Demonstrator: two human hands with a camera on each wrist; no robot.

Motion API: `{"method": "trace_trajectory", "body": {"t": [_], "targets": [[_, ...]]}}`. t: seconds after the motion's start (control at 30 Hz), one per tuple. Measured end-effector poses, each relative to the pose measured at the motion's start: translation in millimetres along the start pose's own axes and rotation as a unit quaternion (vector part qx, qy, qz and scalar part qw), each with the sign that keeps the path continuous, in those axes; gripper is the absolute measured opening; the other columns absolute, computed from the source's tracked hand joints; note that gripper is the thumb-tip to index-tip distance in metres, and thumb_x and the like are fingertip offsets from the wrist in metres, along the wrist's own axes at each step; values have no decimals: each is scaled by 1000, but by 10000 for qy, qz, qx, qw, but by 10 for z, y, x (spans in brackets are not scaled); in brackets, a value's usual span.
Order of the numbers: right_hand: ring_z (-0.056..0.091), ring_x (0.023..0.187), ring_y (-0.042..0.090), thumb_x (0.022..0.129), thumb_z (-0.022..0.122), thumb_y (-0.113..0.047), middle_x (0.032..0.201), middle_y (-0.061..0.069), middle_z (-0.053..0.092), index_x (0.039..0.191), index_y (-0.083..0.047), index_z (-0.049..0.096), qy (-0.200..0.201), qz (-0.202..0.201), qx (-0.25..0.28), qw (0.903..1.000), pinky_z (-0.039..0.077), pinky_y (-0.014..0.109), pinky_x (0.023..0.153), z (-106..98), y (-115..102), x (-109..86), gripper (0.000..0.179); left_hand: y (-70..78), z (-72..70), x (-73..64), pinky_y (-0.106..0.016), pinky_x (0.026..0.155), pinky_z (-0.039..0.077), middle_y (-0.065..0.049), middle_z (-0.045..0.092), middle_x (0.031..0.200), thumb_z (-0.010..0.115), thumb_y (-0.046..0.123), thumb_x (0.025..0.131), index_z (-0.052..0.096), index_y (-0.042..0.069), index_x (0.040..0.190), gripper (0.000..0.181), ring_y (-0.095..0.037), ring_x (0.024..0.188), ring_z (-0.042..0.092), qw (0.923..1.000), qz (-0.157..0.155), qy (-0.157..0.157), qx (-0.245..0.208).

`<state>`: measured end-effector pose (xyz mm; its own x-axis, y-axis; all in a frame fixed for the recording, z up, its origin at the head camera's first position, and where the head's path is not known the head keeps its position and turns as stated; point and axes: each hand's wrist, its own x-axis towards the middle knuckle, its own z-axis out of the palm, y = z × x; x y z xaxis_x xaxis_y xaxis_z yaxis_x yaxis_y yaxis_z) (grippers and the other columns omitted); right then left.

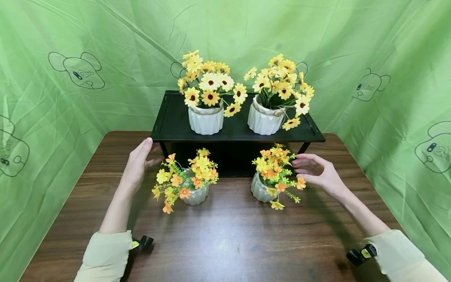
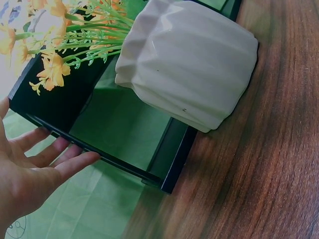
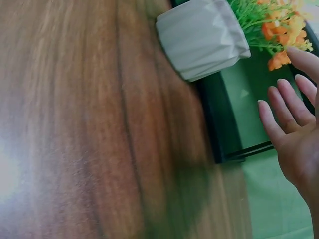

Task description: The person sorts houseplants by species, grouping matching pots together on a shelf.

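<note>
A black two-tier shelf (image 1: 235, 127) stands on the table. My left hand (image 1: 138, 160) is at its front left corner, thumb by the top edge; in the left wrist view the fingers (image 2: 77, 162) lie relaxed along the side frame. Close to the front right leg is my right hand (image 1: 322, 172), fingers loosely bent and holding nothing, beside orange and yellow flowers (image 1: 275, 168) in a white pot (image 1: 260, 190). A matching white pot (image 1: 198, 196) with orange and yellow flowers (image 1: 202, 164) stands near the left hand. Both lower pots sit in front of the shelf.
On the top tier stand two white ribbed pots, left (image 1: 206, 121) and right (image 1: 264, 119), with yellow daisy-like flowers leaning outward. Green cloth (image 1: 134, 70) with drawn bear heads encloses the wooden table (image 1: 218, 243) at the back and sides.
</note>
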<state>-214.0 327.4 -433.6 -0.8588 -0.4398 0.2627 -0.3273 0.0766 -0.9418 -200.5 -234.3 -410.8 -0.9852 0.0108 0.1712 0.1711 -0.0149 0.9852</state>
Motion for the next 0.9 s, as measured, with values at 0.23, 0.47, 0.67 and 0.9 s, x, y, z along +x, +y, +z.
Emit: {"method": "trace_trajectory", "body": {"t": [0.23,0.47,0.67,0.9], "targets": [[66,124,13,83,69,19,142,13,62,148,11,41,-626,190,-237,9976,60,31,102,48,178,-30,71,-1,-9,1,-23,94,63,5,66,121,44,44,110,61,13,135,43,-15,120,62,10000,-51,16,10],[61,126,15,84,83,-10,151,7,55,152,-5,45,-537,1104,-1765,9766,56,32,104,194,197,-41,78,4,-23,-1,-23,95,62,2,65,124,44,45,110,59,11,138,47,-18,123,59,10000,-63,-17,46],[41,144,42,80,88,-23,160,22,41,157,-5,36,-593,1541,-2057,9646,38,64,118,341,197,-10,95,7,-21,7,-22,94,62,5,66,122,44,46,110,60,14,136,45,-18,122,60,10000,-50,-8,68],[65,119,11,75,93,-14,135,9,64,146,-13,47,-879,1342,-1012,9818,53,18,103,503,239,63,84,13,-8,2,-22,94,62,5,65,124,43,45,110,59,13,140,46,-17,123,59,9999,-104,-16,68]]}}
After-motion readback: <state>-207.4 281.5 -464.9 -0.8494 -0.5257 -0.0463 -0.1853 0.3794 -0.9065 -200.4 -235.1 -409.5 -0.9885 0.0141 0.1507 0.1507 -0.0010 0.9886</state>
